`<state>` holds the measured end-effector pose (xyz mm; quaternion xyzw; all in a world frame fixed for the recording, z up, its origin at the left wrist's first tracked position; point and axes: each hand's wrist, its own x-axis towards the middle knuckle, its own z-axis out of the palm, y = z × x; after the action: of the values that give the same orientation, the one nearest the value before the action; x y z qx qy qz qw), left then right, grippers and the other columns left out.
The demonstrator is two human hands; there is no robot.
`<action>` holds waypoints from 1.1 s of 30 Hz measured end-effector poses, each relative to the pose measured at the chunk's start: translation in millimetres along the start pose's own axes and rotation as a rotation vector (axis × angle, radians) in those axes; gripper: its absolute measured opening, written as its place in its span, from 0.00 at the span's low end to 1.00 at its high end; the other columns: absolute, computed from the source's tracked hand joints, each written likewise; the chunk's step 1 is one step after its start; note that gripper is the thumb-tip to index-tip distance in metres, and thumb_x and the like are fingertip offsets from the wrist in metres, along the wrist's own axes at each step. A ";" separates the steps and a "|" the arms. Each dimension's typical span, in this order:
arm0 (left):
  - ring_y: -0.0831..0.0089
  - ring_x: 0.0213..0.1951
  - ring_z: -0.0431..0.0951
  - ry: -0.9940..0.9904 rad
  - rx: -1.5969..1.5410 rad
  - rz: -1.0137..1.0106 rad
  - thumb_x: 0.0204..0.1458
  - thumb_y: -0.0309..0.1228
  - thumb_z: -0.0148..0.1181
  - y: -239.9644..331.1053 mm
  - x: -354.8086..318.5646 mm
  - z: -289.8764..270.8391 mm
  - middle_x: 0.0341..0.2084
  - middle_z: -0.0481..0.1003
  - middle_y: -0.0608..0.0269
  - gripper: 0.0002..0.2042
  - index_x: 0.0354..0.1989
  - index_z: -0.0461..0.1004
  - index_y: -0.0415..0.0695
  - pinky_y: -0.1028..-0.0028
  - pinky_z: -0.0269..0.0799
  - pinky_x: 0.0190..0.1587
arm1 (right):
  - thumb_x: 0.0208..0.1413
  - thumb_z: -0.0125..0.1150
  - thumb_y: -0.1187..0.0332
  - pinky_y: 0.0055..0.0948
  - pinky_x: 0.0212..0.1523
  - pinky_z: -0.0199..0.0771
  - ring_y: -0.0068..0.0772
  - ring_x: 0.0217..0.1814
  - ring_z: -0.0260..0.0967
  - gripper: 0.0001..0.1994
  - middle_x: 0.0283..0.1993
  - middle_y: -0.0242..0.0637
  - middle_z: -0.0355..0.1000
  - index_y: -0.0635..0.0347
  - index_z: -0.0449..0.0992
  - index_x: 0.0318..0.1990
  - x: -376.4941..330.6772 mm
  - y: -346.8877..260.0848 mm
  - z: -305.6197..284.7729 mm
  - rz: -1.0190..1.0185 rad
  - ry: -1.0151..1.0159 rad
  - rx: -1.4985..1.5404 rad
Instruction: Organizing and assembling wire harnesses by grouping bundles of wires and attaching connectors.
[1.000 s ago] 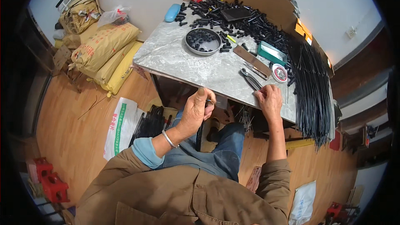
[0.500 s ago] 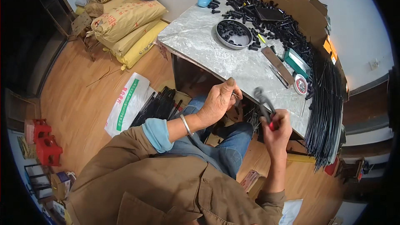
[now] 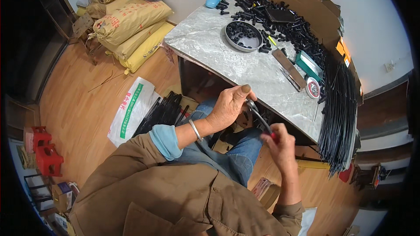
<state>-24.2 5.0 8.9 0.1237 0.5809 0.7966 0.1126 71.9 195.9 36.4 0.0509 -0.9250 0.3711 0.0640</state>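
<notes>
My right hand (image 3: 280,145) is wrapped round the handles of a pair of dark pliers (image 3: 261,119) with some red on the grip. The jaws reach my left fingertips, just off the table's front edge. My left hand (image 3: 228,107), a silver bangle on its wrist, is closed with the thumb on top. What it pinches is small and hidden behind the fingers and the plier jaws. Both hands are held above my lap, in front of the grey marble-patterned table (image 3: 210,52).
A round metal bowl (image 3: 244,49) of small black parts stands on the table, before a heap of black fittings (image 3: 302,30). Long black rods (image 3: 339,122) hang over the right edge. A brown bar (image 3: 288,67), a teal box (image 3: 309,65) and a small round dish (image 3: 312,88) lie nearby.
My right hand has brought the pliers left and inward, so the jaws now meet my left fingertips. The left hand has barely moved.
</notes>
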 end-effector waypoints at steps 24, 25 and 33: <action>0.85 0.17 0.61 -0.086 0.164 0.108 0.58 0.62 0.33 -9.7 -2.6 -15.2 0.13 0.64 0.72 0.34 0.22 0.70 0.41 0.81 0.55 0.19 | 0.47 0.52 0.81 0.29 0.38 0.72 0.36 0.34 0.69 0.19 0.35 0.41 0.71 0.67 0.65 0.50 4.9 -34.8 -9.6 0.074 -0.285 -0.067; 0.85 0.17 0.61 -0.080 0.161 0.108 0.58 0.62 0.33 -9.3 -2.4 -16.7 0.13 0.64 0.72 0.34 0.22 0.70 0.41 0.81 0.55 0.19 | 0.47 0.51 0.82 0.29 0.43 0.71 0.38 0.37 0.70 0.20 0.37 0.42 0.72 0.68 0.65 0.51 7.6 -35.4 -11.6 -0.059 -0.182 -0.109; 0.82 0.18 0.60 -0.153 0.135 0.082 0.58 0.62 0.36 -5.3 -5.9 -14.5 0.09 0.59 0.70 0.37 0.20 0.70 0.36 0.77 0.59 0.21 | 0.50 0.64 0.64 0.24 0.12 0.62 0.26 0.11 0.62 0.14 0.18 0.35 0.65 0.59 0.66 0.35 -20.3 -5.1 5.4 0.586 -0.745 1.083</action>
<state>-23.2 -8.3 -0.8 0.2151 0.6175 0.7477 0.1155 92.2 189.4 32.8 -0.0515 -0.5472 0.7375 -0.3924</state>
